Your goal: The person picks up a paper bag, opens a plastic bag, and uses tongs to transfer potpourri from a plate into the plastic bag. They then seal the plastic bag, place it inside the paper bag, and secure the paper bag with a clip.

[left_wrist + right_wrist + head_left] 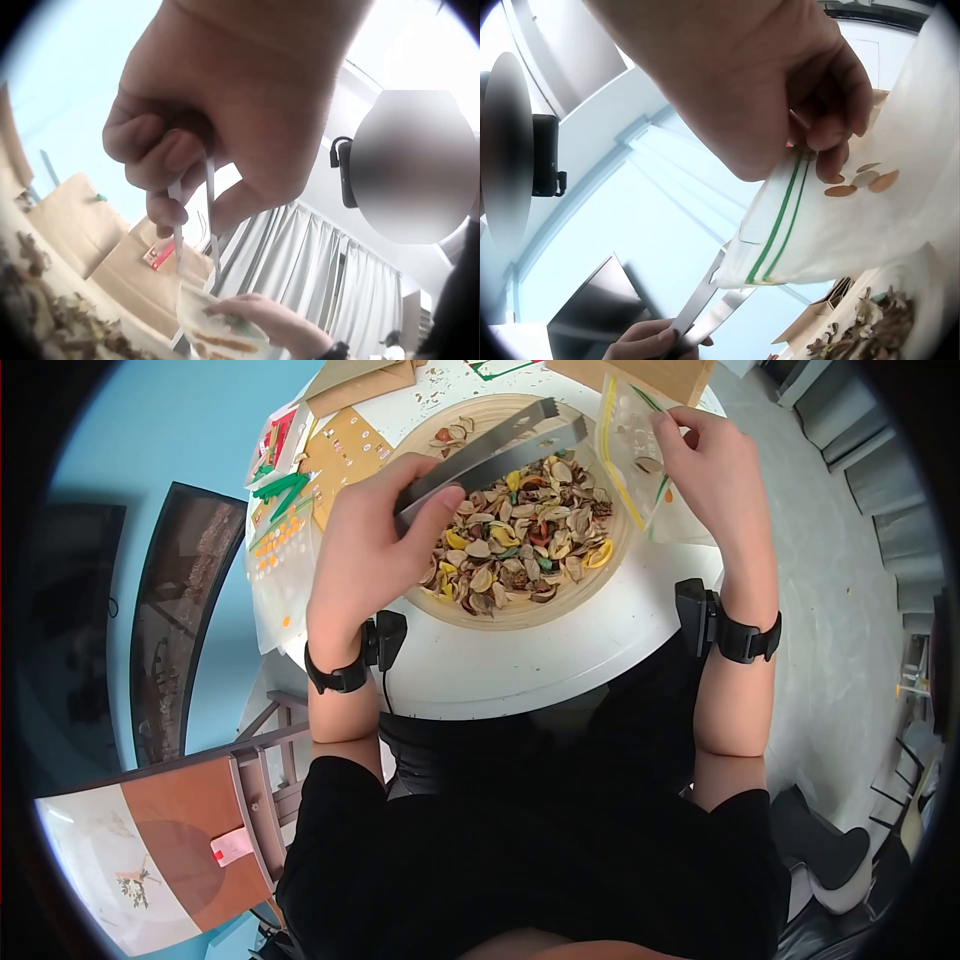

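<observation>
Left grip (380,535) clasping metal tongs (510,460), jutting ahead near zip bag (628,450); right grip (710,465) pinching bag's edge.

No text, label, brand, number or sign can be read. The small marks on the flat brown paper sheet (350,448), just beyond the left grip (383,538), are too tiny to make out, as is any print on the pale pink rectangular card (232,848), well apart from that grip.

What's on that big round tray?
A heap of dry, petal-like pieces, mostly tan with some yellow and green, lies on the round tray. The heap hides the tray beneath it; tongs cover some pieces.
</observation>
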`<state>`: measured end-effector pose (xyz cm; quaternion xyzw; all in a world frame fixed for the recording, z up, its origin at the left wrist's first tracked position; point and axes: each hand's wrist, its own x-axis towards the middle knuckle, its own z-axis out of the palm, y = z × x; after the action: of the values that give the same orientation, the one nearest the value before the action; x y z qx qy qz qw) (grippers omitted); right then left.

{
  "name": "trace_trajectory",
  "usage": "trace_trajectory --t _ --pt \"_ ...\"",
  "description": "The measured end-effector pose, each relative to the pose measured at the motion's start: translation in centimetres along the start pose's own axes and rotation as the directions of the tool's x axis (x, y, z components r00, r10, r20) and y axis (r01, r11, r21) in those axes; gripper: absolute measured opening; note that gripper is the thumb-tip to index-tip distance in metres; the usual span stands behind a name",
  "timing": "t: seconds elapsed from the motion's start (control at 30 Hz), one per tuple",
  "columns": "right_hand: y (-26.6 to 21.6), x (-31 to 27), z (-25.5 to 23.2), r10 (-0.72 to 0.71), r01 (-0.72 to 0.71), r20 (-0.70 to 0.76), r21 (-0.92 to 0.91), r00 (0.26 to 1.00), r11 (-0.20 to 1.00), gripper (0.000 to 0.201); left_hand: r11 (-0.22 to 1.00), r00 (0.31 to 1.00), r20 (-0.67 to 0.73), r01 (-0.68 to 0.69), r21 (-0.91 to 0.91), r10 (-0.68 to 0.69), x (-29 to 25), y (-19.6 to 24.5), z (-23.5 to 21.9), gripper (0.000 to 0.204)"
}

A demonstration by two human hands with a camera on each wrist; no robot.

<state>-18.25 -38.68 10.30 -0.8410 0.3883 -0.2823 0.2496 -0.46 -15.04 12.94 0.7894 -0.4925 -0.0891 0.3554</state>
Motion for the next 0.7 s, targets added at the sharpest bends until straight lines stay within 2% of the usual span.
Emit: trace_trajectory --t 0.03,0.13,0.17,0.23,0.4,0.53,0.63,0.7 --pt "0.0 0.0 -0.1 0.008 -0.008 0.006 0.004 1.0 1.0 0.037 0.999 0.999 -0.044 -0.029 -0.025 0.028 -0.2 -0.4 -0.3 0.024" --pt "0.4 -0.1 0.1 -0.014 0.014 -0.023 0.017 1.0 1.0 0.037 0.998 0.995 -0.103 0.0 -0.058 -0.006 -0.9 -1.1 -1.7 0.026" --pt "0.5 -0.3 0.3 -0.013 0.014 -0.025 0.019 1.0 1.0 0.037 0.993 0.991 -0.126 0.026 -0.118 -0.041 -1.1 -1.7 -2.0 0.028" --pt "0.7 -0.5 0.5 -0.02 0.02 -0.026 0.021 0.999 1.0 0.037 0.994 0.989 -0.123 0.068 -0.086 -0.079 -1.5 -2.8 -2.6 0.029" --pt "1.6 -0.6 0.9 -0.014 0.015 -0.032 0.029 0.999 0.999 0.037 0.991 0.993 -0.068 0.105 0.088 -0.099 -0.9 -5.8 -1.9 0.035" --pt "1.9 -0.1 1.3 -0.014 0.015 -0.044 0.026 0.999 1.0 0.038 0.955 0.98 0.084 0.152 0.253 -0.178 -0.4 -6.7 -0.8 0.037" --pt "1.5 -0.3 1.4 0.003 -0.004 0.003 0.018 1.0 1.0 0.04 0.963 0.998 0.041 0.029 0.267 -0.042 -0.8 -6.9 0.3 0.036" --pt "1.8 -0.3 1.4 -0.016 0.016 -0.003 0.004 1.0 1.0 0.04 0.942 0.996 0.071 0.034 0.335 -0.061 -1.1 -6.6 0.6 0.035"
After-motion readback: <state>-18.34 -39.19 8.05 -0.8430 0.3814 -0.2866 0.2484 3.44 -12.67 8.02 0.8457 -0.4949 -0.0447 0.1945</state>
